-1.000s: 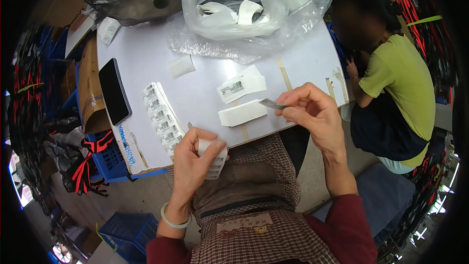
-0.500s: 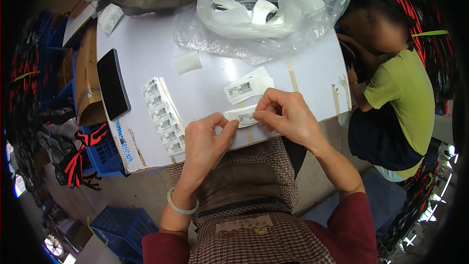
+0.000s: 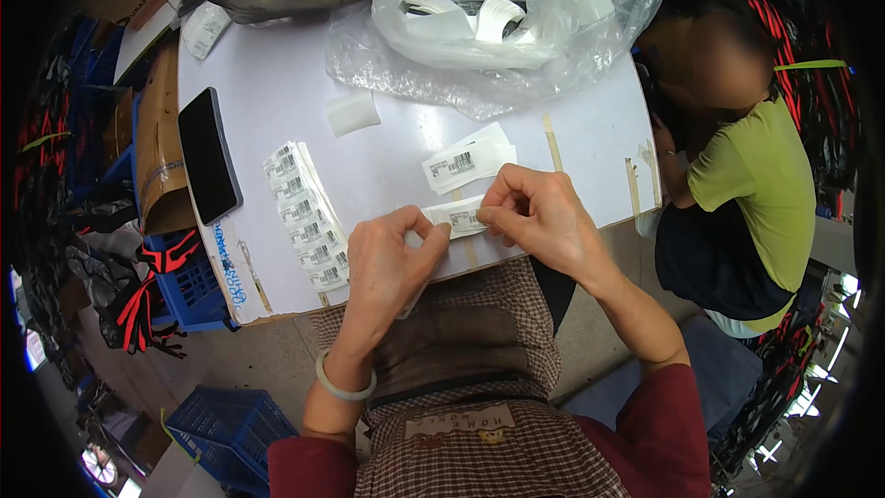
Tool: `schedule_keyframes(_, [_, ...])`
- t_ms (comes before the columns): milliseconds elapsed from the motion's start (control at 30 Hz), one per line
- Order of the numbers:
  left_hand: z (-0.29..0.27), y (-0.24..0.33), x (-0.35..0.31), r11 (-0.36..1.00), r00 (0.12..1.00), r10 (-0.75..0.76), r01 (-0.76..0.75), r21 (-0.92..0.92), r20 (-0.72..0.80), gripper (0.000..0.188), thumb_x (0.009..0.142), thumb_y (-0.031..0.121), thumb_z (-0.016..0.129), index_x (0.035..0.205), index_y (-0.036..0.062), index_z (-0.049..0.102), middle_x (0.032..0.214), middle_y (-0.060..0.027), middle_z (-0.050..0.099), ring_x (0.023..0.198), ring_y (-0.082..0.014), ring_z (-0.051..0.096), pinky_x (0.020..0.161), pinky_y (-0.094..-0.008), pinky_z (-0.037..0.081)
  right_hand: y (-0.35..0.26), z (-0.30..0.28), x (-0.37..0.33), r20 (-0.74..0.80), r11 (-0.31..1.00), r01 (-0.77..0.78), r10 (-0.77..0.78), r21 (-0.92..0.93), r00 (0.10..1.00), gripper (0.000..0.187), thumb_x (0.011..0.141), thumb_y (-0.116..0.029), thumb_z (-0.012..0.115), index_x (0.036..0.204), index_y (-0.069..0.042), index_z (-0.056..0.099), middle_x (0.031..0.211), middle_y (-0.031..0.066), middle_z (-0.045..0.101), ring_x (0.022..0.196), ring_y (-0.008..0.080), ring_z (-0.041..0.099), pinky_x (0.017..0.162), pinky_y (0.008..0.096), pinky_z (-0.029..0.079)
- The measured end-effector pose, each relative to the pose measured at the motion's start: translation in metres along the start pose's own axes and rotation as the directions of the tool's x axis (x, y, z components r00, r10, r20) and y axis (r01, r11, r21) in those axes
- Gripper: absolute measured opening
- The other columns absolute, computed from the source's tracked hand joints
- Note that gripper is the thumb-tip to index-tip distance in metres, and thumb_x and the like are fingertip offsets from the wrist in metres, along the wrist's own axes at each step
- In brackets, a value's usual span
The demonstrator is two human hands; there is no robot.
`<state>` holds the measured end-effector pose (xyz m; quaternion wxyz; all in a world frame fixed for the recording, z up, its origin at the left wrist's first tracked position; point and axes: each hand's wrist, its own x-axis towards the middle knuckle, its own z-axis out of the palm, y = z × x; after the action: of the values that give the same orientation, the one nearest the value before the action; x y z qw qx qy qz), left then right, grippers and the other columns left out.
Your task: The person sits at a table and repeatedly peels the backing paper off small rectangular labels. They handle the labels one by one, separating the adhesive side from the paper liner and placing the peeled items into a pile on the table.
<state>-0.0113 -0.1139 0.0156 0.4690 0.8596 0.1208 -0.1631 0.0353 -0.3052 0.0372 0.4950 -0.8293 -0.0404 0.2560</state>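
A small white barcode label (image 3: 464, 216) lies near the table's front edge between my hands. The thumb and forefinger of my right hand (image 3: 544, 221) pinch its right end. My left hand (image 3: 385, 260) is closed at the label's left end, thumb and forefinger bent together; its other fingers are hidden. Just beyond sits a loose pile of white labels (image 3: 466, 162), the top one printed with a barcode. To the left of my left hand, long strips of barcode labels (image 3: 306, 217) lie in a fanned stack.
A clear plastic bag (image 3: 415, 83) with label rolls (image 3: 498, 18) stands at the back. A dark phone (image 3: 210, 155) lies at the left, a blank white slip (image 3: 352, 113) in mid-table. A person in a yellow-green shirt (image 3: 761, 189) crouches at the right; blue crates (image 3: 230, 433) stand below left.
My left thumb and forefinger have risen slightly beside the label's left end. My right hand keeps its pinch almost in place. The view has shifted a little.
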Motion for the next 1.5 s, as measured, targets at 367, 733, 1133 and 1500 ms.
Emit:
schedule_keyframes(367, [-0.002, 0.003, 0.002, 0.998, 0.998, -0.045, 0.047, -0.030, 0.041, 0.026, 0.080, 0.021, 0.072, 0.068, -0.0011, 0.065, 0.053, -0.0002, 0.056, 0.050, -0.0045, 0.048, 0.045, -0.0235, 0.037, 0.001, 0.001, 0.001, -0.013, 0.999, 0.003, -0.003, -0.040, 1.000, 0.010, 0.081, -0.005, 0.068, 0.079, 0.003, 0.064, 0.058, 0.0061, 0.060, 0.052, 0.0111, 0.058, 0.048, 0.0256, 0.044])
schedule_keyframes(733, [-0.005, -0.002, 0.005, 0.994, 0.994, -0.056, 0.064, -0.090, 0.092, 0.030, 0.082, 0.023, 0.074, 0.067, -0.0009, 0.064, 0.053, -0.0009, 0.058, 0.050, -0.0045, 0.051, 0.045, -0.0225, 0.039, 0.002, 0.001, 0.005, -0.009, 0.999, 0.013, -0.014, -0.034, 1.000, 0.009, 0.080, -0.004, 0.067, 0.077, 0.003, 0.064, 0.057, 0.0032, 0.059, 0.049, 0.0068, 0.055, 0.045, 0.0221, 0.041])
schedule_keyframes(1133, [0.000, 0.011, 0.012, 0.989, 0.998, 0.061, -0.064, 0.133, 0.023, 0.041, 0.081, 0.032, 0.078, 0.061, 0.0000, 0.061, 0.045, -0.0058, 0.052, 0.043, -0.0080, 0.047, 0.042, -0.0263, 0.036, -0.001, 0.012, 0.004, -0.113, 0.946, 0.121, -0.161, -0.300, 0.980, 0.009, 0.076, -0.009, 0.065, 0.072, -0.001, 0.064, 0.063, 0.0168, 0.064, 0.061, 0.0334, 0.065, 0.060, 0.0413, 0.052])
schedule_keyframes(1500, [-0.022, 0.019, 0.046, 0.941, 0.988, 0.127, -0.092, 0.324, -0.087, 0.036, 0.074, 0.027, 0.078, 0.059, -0.0002, 0.061, 0.046, -0.0081, 0.050, 0.043, -0.0154, 0.047, 0.046, -0.0316, 0.039, -0.007, 0.003, 0.049, -0.156, 0.901, 0.143, -0.224, -0.411, 0.962, 0.016, 0.072, -0.016, 0.074, 0.072, -0.002, 0.065, 0.065, 0.0131, 0.066, 0.059, 0.0270, 0.064, 0.058, 0.0374, 0.049])
